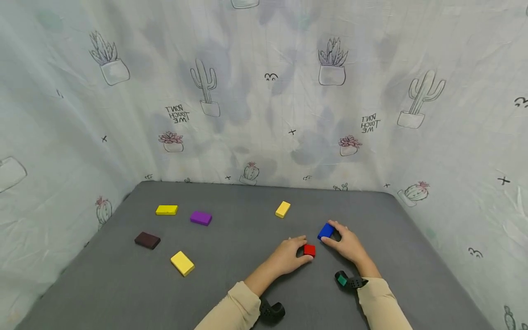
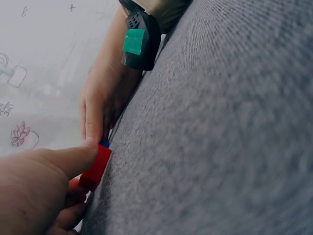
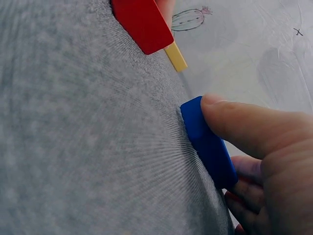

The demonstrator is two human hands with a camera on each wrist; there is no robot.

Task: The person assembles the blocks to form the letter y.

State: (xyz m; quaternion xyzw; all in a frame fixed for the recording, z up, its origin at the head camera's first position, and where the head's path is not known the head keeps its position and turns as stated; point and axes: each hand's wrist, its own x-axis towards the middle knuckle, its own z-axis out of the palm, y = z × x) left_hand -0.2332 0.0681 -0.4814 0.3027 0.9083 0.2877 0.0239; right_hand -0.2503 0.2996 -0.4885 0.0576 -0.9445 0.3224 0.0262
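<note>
A red block (image 1: 309, 250) lies on the grey cloth, and my left hand (image 1: 288, 256) pinches it between thumb and fingers. In the left wrist view the thumb is against the near end of the red block (image 2: 96, 167). Just to the right and a bit farther back, my right hand (image 1: 348, 244) grips a flat blue block (image 1: 326, 231) by its ends. The right wrist view has the thumb on one end of the blue block (image 3: 208, 142), with the fingers at the other. A gap of cloth separates the two blocks.
A yellow block (image 1: 283, 209) lies behind the hands. Off to the left are a purple block (image 1: 200, 218), a bright yellow block (image 1: 167, 210), a dark brown block (image 1: 147, 240) and a pale yellow block (image 1: 182, 263). A cactus-printed curtain (image 1: 264, 101) surrounds the grey table (image 1: 123, 284).
</note>
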